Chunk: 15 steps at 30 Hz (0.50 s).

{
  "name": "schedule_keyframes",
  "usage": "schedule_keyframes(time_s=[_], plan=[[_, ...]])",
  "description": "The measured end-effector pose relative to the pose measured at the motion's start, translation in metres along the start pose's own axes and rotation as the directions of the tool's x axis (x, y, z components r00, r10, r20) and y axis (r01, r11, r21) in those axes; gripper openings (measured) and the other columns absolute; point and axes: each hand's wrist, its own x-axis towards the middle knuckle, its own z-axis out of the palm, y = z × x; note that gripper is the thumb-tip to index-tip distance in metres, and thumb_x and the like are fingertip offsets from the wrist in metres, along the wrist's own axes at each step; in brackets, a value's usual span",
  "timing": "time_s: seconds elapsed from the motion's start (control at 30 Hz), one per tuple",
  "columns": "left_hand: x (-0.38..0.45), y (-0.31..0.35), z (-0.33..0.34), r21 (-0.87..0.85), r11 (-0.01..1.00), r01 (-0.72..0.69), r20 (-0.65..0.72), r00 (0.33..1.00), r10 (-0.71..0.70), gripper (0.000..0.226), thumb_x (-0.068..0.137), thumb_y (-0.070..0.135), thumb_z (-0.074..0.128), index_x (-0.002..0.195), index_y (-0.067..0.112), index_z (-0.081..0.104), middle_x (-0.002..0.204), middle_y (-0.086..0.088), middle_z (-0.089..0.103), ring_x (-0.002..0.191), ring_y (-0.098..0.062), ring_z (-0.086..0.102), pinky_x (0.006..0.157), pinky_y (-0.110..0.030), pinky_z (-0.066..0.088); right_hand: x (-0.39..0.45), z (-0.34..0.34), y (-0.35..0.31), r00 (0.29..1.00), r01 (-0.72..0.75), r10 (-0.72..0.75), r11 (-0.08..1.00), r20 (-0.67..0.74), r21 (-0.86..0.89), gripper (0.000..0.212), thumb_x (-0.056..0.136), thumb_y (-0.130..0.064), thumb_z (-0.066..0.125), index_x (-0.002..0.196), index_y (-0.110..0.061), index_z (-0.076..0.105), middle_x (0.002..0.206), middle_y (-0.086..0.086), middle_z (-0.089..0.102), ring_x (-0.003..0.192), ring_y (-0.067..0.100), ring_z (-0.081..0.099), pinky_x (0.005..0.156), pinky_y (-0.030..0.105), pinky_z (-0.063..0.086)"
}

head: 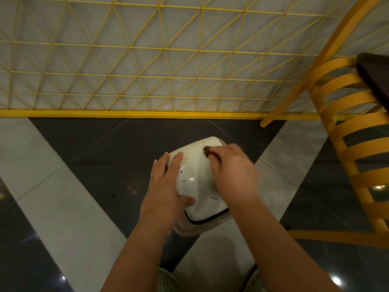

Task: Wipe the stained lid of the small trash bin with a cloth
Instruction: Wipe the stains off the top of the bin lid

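Observation:
The small trash bin (189,227) stands on the floor right below me. Its white domed lid (196,171) carries small brown specks near the left side and the lower right. My left hand (168,180) lies flat on the lid's left side, fingers straight and thumb across the near part. Motion-blurred, my right hand (231,171) is on the lid's upper right, with its fingers curled over a small dark brown cloth (208,151) that peeks out at the fingertips. Most of the cloth is hidden under the hand.
A yellow wire-mesh fence (147,81) runs across just behind the bin. A yellow slatted chair (353,144) stands close on the right, with a dark table corner (374,74) above it. The floor (63,207) has glossy dark and light tiles. My shoes (166,281) show at the bottom edge.

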Motion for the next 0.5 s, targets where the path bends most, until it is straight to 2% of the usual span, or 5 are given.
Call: schedule_keyframes(time_s=[0.17, 0.27, 0.33, 0.4, 0.5], plan=[[0.002, -0.003, 0.001, 0.006, 0.999, -0.039, -0.027, 0.999, 0.039, 0.097, 0.079, 0.019, 0.072, 0.146, 0.048, 0.009, 0.153, 0.026, -0.008, 0.147, -0.014, 0.001, 0.109, -0.039, 0.033, -0.035, 0.027, -0.013, 0.903, 0.351, -0.281, 0.919, 0.325, -0.180, 0.063, 0.088, -0.034, 0.062, 0.143, -0.023, 0.034, 0.146, 0.005, 0.038, 0.132, 0.025, 0.038, 0.112, 0.040, 0.026], [0.002, 0.001, 0.000, 0.010, 0.999, -0.036, -0.011, 0.999, 0.036, 0.105, 0.073, 0.022, 0.079, 0.146, 0.048, 0.008, 0.151, 0.029, -0.008, 0.147, -0.014, 0.003, 0.108, -0.040, 0.036, -0.041, 0.015, 0.022, 0.968, 0.250, -0.251, 0.968, 0.028, 0.026, 0.036, 0.084, -0.028, 0.068, 0.120, -0.027, 0.062, 0.117, 0.000, 0.062, 0.102, 0.017, 0.060, 0.088, 0.029, 0.048], [0.002, 0.001, 0.000, 0.026, 0.999, -0.033, -0.009, 0.999, 0.033, 0.109, 0.070, 0.024, 0.082, 0.146, 0.046, 0.009, 0.151, 0.029, -0.007, 0.146, -0.016, 0.005, 0.108, -0.043, 0.037, -0.026, -0.001, 0.037, 0.989, 0.101, -0.094, 0.993, -0.117, 0.055, 0.024, 0.093, -0.031, 0.055, 0.116, -0.033, 0.062, 0.111, -0.006, 0.060, 0.090, 0.005, 0.054, 0.076, 0.010, 0.039], [0.001, -0.001, 0.002, 0.047, 0.999, -0.024, -0.007, 1.000, 0.024, 0.109, 0.069, 0.025, 0.083, 0.147, 0.045, 0.009, 0.151, 0.027, -0.006, 0.146, -0.017, 0.005, 0.108, -0.045, 0.038, -0.009, -0.002, 0.037, 0.989, -0.010, 0.019, 0.998, -0.144, 0.061, 0.026, 0.096, -0.033, 0.049, 0.118, -0.033, 0.061, 0.112, -0.005, 0.057, 0.087, 0.005, 0.052, 0.072, 0.012, 0.038], [0.001, -0.001, 0.003, 0.048, 0.999, -0.020, -0.024, 0.999, 0.022, 0.108, 0.070, 0.025, 0.081, 0.147, 0.045, 0.009, 0.153, 0.025, -0.005, 0.147, -0.016, 0.005, 0.106, -0.041, 0.039, -0.003, 0.004, 0.001, 0.995, 0.101, -0.102, 0.993, -0.009, -0.052, 0.033, 0.095, -0.033, 0.050, 0.128, -0.035, 0.052, 0.121, -0.004, 0.052, 0.098, 0.012, 0.054, 0.087, 0.026, 0.048]])
